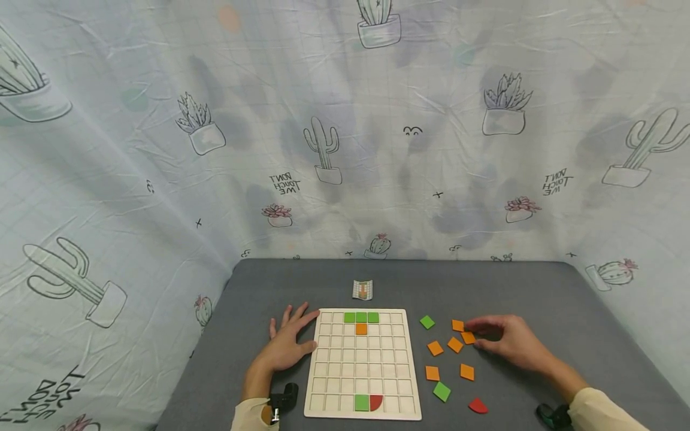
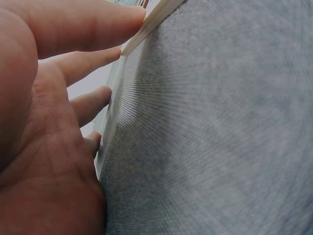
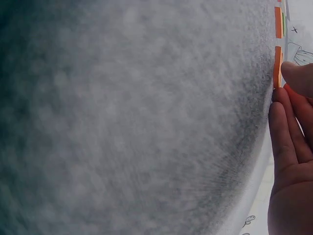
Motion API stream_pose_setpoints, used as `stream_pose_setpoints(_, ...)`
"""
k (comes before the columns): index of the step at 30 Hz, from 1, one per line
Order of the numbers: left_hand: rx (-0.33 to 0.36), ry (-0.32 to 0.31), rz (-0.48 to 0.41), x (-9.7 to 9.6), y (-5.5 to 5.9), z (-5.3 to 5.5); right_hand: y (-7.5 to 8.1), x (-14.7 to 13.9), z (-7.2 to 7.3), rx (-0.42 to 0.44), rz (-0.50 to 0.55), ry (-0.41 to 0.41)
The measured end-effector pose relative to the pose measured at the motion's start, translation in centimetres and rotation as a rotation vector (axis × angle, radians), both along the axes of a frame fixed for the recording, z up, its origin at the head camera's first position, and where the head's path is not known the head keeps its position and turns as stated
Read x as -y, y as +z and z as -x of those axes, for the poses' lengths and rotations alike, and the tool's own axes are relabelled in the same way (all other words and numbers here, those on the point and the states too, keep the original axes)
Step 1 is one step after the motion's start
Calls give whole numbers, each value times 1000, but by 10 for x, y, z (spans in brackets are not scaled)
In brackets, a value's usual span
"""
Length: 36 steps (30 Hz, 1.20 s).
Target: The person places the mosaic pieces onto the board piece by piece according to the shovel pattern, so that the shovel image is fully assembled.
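Note:
My left hand point(image 1: 286, 346) lies at the left side of a pale wooden grid board point(image 1: 334, 386), fingers spread. Its index fingertip touches the top left corner and its thumb the left edge point(image 2: 161, 17). The board bears a row of green square tiles point(image 1: 362, 317), an orange tile point(image 1: 361, 328) below them, and a green tile point(image 1: 362, 403) beside a red quarter-circle tile point(image 1: 375, 403) near the bottom. My right hand point(image 1: 512, 341) has its thumb and fingertips at a loose orange tile point(image 1: 468, 338), close to another orange tile point(image 1: 457, 325). Whether it pinches the tile is unclear.
Right of the board lie several loose orange tiles point(image 1: 435, 348), two green tiles point(image 1: 442, 392) and a red quarter-circle point(image 1: 478, 406). A small printed pattern card point(image 1: 363, 290) lies behind the board. The grey table point(image 1: 431, 281) meets a cactus-print curtain point(image 1: 377, 149).

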<state>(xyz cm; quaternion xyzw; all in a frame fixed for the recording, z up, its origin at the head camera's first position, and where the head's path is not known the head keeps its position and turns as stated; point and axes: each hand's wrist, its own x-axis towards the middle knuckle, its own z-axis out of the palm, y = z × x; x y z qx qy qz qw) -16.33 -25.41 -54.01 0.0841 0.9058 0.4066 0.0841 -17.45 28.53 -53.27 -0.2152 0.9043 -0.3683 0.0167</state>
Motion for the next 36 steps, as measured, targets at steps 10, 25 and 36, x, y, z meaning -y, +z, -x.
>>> stream_pose_setpoints(10,8,-11,-5,1,0,-1,-1,2,-2,-79,-59,6)
stream_pose_setpoints(25,8,-15,-10,2,-1,-1,5,7,-12,-117,-54,-35)
stream_pose_setpoints(36,2,-14,-17,1,-1,-1,27,29,-36,-151,60,-100)
